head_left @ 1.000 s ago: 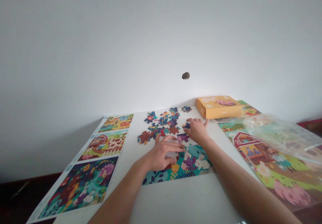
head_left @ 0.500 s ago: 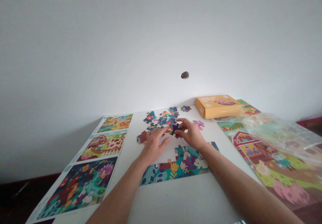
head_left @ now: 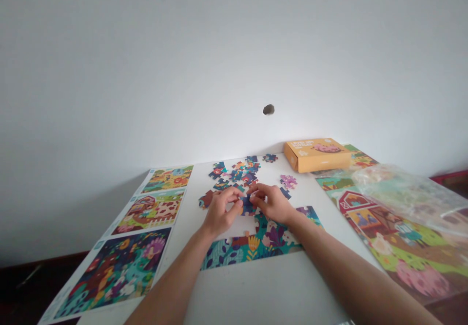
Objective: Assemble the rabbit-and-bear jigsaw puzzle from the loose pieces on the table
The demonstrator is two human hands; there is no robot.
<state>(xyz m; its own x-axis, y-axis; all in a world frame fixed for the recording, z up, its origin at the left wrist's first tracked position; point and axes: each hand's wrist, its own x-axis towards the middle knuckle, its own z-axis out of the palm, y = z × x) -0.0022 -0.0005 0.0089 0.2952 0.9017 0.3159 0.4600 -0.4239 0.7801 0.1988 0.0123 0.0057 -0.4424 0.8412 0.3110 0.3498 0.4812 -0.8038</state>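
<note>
A dark blue puzzle piece with a patch of orange is held up between my two hands. My left hand pinches its left side with thumb and index finger. On its right side, my right hand grips it between thumb and fingertips. Just below the hands lies a joined strip of puzzle, teal with rabbits, plants and a yellow flower; my right hand and forearm cover part of it. Loose puzzle pieces are scattered beyond my hands, and a brown piece rests left of my left hand.
A yellow puzzle box stands against the wall at the back right. Clear plastic wrapping lies over a farm picture on the right. Along the left runs a sheet with several printed pictures. A purple piece lies right of centre.
Both hands have come nearer to me with the dark piece, towards the joined strip. My left thumb and index finger have closed on the piece's left side.
</note>
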